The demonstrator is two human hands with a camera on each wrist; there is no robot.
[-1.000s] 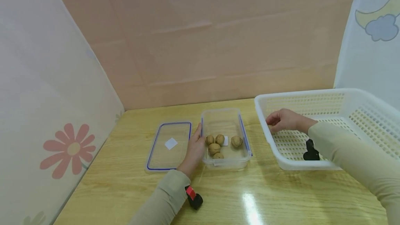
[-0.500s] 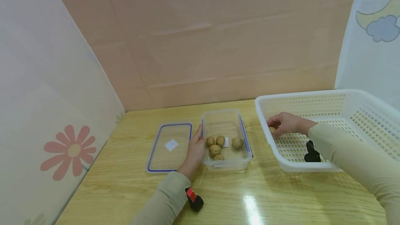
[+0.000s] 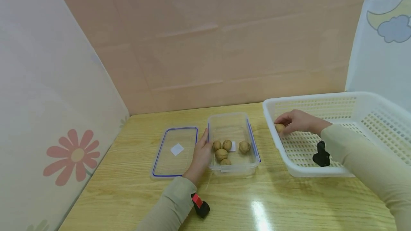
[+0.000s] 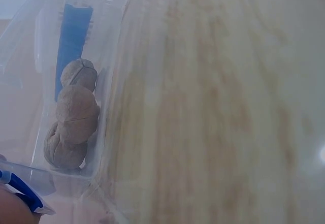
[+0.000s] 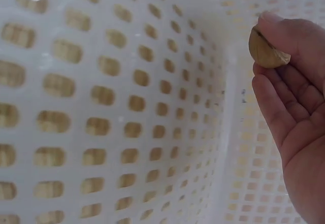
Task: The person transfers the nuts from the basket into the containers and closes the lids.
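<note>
A clear plastic box (image 3: 232,168) with blue clips stands mid-table and holds several walnuts (image 3: 221,153) (image 4: 76,113). My left hand (image 3: 201,154) rests flat against the box's left wall, fingers straight. My right hand (image 3: 297,121) is inside the white perforated basket (image 3: 321,171) near its left wall, pinching one walnut (image 3: 280,128) (image 5: 266,51) in its fingertips, just above the basket floor. The right wrist view shows that walnut held at the fingertips beside the basket wall (image 5: 127,107).
The box's clear lid (image 3: 174,150) with a blue rim lies flat left of the box, touching distance from my left hand. Walls close the table at the back and left. Glossy wooden tabletop (image 3: 257,206) lies in front.
My right hand has closed on a walnut in the basket and lifted it slightly along the left wall. The left hand has stayed against the box.
</note>
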